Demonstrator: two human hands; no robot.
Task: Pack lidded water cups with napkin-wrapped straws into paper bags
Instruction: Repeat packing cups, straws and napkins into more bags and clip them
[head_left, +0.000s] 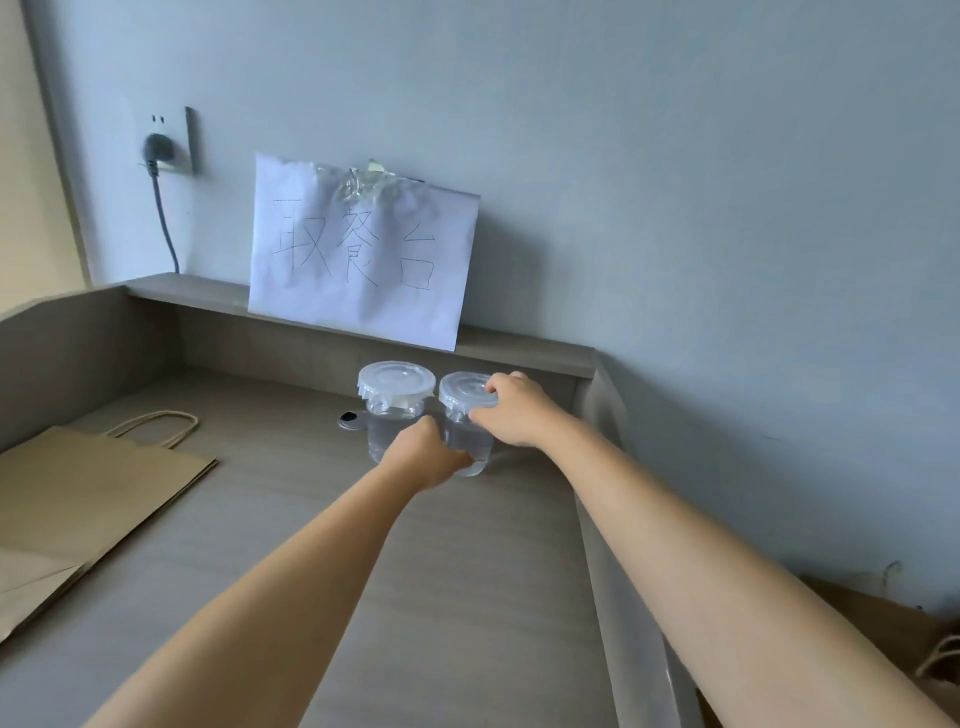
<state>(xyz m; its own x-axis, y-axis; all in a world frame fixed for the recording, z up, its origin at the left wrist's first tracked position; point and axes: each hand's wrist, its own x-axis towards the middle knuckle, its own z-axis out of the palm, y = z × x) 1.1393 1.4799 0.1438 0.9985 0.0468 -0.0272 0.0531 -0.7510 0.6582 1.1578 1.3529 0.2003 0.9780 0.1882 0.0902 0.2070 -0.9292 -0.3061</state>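
Note:
Two clear plastic cups of water with translucent lids stand side by side at the back of the grey table. My left hand grips the lower body of the right cup. My right hand holds the rim of that cup's lid, fingers curled over its edge. The left cup stands free, touching or nearly touching the right one. A flat brown paper bag with twisted handles lies on the table at the left. No straws or napkins are in view.
A raised ledge runs along the back wall, with a handwritten paper sign leaning on it. A wall socket with a grey plug is at upper left. A cable hole lies left of the cups. Another brown bag sits off the table's right edge.

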